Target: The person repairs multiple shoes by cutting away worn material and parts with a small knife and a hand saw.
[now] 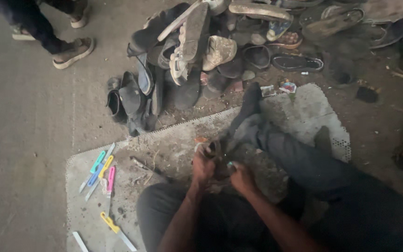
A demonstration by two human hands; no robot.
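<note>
I sit on a pale perforated mat with one leg stretched out. My left hand grips a dark worn shoe held between my knees. My right hand is closed on a small tool with a teal handle, pressed against the same shoe. The tool's tip is hidden against the dark shoe.
Several knives with coloured handles lie on the mat to my left, a yellow one nearer me. A big heap of old shoes and sandals fills the far side. Another person's feet stand at the top left.
</note>
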